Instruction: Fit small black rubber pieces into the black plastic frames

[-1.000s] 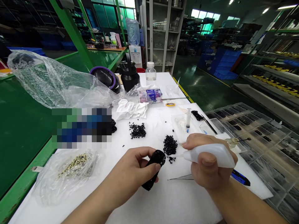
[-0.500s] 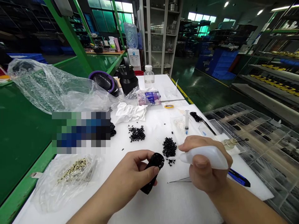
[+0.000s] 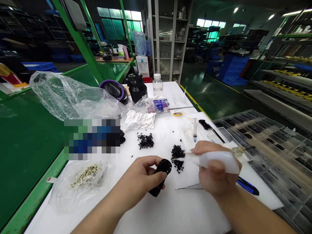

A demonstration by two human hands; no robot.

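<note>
My left hand [image 3: 143,177] grips a glossy black oblong part [image 3: 161,175], held tilted just above the white mat [image 3: 170,208]. My right hand [image 3: 214,172] is closed on a white squeeze bottle [image 3: 219,161] whose thin nozzle points left toward the part's top end, a little away from it. A pile of tiny black pieces [image 3: 177,154] lies just behind the nozzle, and a second pile [image 3: 145,140] sits farther back. Thin metal tweezers [image 3: 188,187] lie on the mat under my right hand.
A bag of small pale pieces [image 3: 83,177] lies at the left, a big clear plastic bag [image 3: 65,96] behind it. A syringe [image 3: 195,128], a white cloth [image 3: 140,119], a tape roll [image 3: 177,114] and a bottle [image 3: 157,84] stand farther back. Trays of black parts [image 3: 273,146] fill the right. A blue pen [image 3: 246,186] lies near my right wrist.
The bottle's nozzle has drawn back slightly from the black part and my right hand is blurred with motion. The view shifted a little to the left; my left hand keeps its hold.
</note>
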